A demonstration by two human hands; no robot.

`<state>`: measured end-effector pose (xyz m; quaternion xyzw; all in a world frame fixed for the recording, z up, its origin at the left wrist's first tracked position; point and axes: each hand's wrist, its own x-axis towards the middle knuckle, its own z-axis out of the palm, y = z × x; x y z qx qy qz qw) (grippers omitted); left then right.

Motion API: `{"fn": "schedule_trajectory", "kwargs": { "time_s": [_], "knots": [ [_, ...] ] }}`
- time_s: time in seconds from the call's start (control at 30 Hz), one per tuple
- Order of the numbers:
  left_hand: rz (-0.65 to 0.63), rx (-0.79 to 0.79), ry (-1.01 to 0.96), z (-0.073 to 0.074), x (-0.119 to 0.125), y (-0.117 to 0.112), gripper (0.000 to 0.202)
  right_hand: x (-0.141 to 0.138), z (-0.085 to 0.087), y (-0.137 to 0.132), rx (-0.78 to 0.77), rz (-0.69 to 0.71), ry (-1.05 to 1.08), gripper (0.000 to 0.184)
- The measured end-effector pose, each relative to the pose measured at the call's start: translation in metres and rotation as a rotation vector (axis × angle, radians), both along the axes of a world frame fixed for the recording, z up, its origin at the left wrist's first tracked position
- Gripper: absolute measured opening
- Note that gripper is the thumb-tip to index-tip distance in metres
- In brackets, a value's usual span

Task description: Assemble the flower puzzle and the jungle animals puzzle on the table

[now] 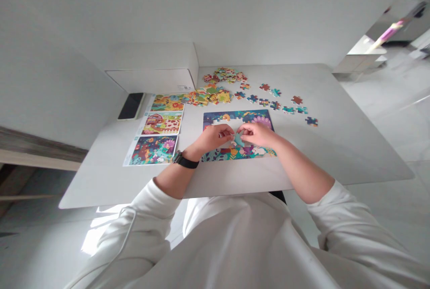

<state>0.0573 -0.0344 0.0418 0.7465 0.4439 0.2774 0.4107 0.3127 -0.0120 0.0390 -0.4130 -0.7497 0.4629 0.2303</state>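
- Jigsaw puzzle [235,121] lies on the table [319,154] directly in front of the person, between the 2 forearms, and is partly assembled.
- Left hand [213,139], with a black wristwatch [184,159] on its wrist, has its fingers curled in beside the piece; whether they grip it, I cannot tell.
- Right hand [258,134] has its fingers clenched, pinching a teal puzzle piece [239,140] over the gap.
- Done: the top strip, right side and bottom band are in place, showing foliage, a peacock-like fan and a white rabbit.
- Left: a bare gap remains in the upper-left middle.
- About 11 loose pieces [275,105] in teal, navy and rust lie scattered beyond, to the right.
- 3 printed picture sheets [161,123] lie in a column to the left.
- Beyond them, 2 heaps of yellow and red pieces [210,96] remain unassembled.
- Farthest are a smartphone [131,106] and a white box [151,69].
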Motion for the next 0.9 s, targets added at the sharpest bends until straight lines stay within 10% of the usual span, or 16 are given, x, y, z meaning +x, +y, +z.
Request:
{"fn": "schedule_trajectory", "kwargs": {
  "time_s": [0.9],
  "knots": [
    [-0.112,0.177,0.193,-0.004,0.005,-0.006,0.032,0.079,0.021,0.021,-0.149,-0.033,-0.044,0.028]
  ]
}}
